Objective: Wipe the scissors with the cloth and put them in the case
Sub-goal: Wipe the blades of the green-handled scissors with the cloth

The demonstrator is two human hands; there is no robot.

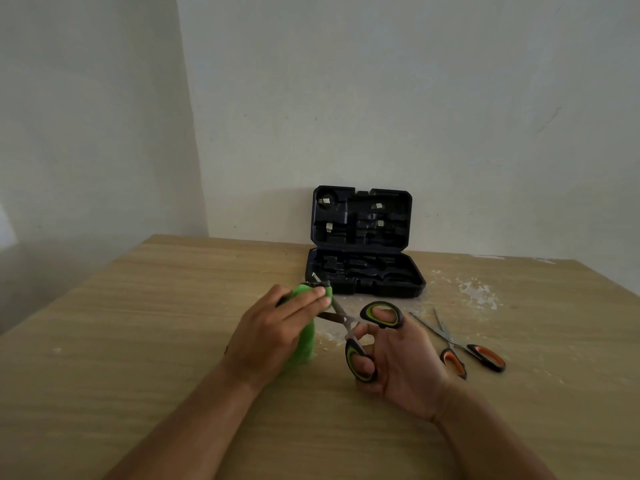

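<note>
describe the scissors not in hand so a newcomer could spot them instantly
Start at the open black case standing against the wall at the table's far edge. Come toward the camera and right, past the right hand: a pair of scissors lies flat on the wood, blades open. Its handles are orange and black; the held pair's are green.

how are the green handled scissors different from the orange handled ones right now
The green-handled scissors are held in the right hand, blades spread open; the orange-handled scissors lie untouched on the table. The green pair's blade sits in the cloth; the orange pair's blades are bare. Both have black-trimmed handles.
</note>
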